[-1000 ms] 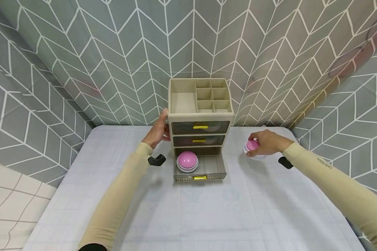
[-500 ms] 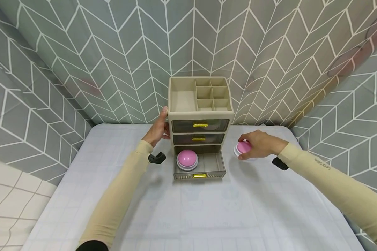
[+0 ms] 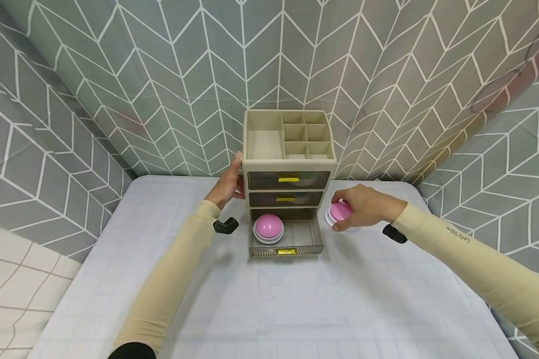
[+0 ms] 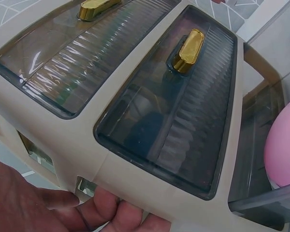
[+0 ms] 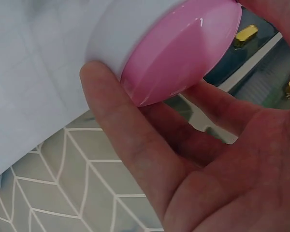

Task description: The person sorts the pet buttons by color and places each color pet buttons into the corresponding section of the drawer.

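Note:
A beige drawer organizer (image 3: 289, 164) stands on the table, its bottom drawer (image 3: 303, 234) pulled out. Inside that drawer, on its left, sits a round white jar with a pink domed lid (image 3: 268, 227). My left hand (image 3: 226, 185) holds the organizer's left side; in the left wrist view, bent fingers (image 4: 128, 215) touch its side edge, some fingertips hidden. To the right of the organizer, my right hand (image 3: 364, 204) grips a second pink-lidded jar (image 3: 340, 212) between thumb and fingers. Close up, this jar's pink lid (image 5: 183, 53) looks smooth and glossy, tilted to the view.
Two upper drawers (image 3: 289, 180) are closed and have gold handles. The organizer's top has one large compartment (image 3: 264, 137) and several small ones. A white cloth covers the table (image 3: 296, 304). Patterned grey curtains (image 3: 197, 89) stand behind and at the sides.
My right hand has moved left with the jar, closer to the organizer and its pulled-out drawer. The left hand keeps its place on the organizer's side.

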Available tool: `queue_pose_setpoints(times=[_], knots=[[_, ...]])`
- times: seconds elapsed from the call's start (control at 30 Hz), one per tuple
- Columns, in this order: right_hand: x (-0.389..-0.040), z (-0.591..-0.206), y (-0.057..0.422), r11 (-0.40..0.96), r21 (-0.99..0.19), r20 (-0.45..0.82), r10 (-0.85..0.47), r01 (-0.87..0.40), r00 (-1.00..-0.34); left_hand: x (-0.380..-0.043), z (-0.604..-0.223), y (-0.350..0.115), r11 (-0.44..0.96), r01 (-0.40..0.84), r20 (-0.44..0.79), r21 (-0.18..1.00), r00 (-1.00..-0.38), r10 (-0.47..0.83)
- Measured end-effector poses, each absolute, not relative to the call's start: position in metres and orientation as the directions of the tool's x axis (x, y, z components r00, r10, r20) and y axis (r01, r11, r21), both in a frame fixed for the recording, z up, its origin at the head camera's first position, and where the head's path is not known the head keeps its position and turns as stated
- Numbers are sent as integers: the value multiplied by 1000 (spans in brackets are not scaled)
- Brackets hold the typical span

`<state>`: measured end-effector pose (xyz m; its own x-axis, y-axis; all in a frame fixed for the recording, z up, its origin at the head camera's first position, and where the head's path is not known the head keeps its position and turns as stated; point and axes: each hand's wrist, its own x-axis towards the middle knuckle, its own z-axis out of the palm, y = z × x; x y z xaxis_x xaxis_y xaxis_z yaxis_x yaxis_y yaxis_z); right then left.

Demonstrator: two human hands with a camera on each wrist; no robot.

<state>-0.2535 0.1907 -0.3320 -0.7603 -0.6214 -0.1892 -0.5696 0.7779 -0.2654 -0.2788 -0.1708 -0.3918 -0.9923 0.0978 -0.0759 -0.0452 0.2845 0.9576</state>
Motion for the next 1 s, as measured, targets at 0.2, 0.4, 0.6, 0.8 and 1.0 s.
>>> queue_pose_setpoints(times=[0.2,0.4,0.6,0.8,1.0], knots=[[-250,-323,179,757,-247,-160,-647,-605,-745,-279,-390,-173,280,-23,-56,960,-992,110],[-247,-318,167,739,-252,-150,-668,-625,-729,-280,-386,-174,290,4,-34,957,-992,123],[-244,-319,153,747,-264,-171,-658,-609,-733,-281,-386,-174,297,-2,-38,955,-993,116],[-243,-329,141,724,-285,-160,-682,-628,-714,-280,-389,-173,294,-9,-44,956,-992,115],[-242,-339,126,701,-292,-153,-706,-651,-691,-277,-390,-172,281,-7,-42,960,-992,120]])
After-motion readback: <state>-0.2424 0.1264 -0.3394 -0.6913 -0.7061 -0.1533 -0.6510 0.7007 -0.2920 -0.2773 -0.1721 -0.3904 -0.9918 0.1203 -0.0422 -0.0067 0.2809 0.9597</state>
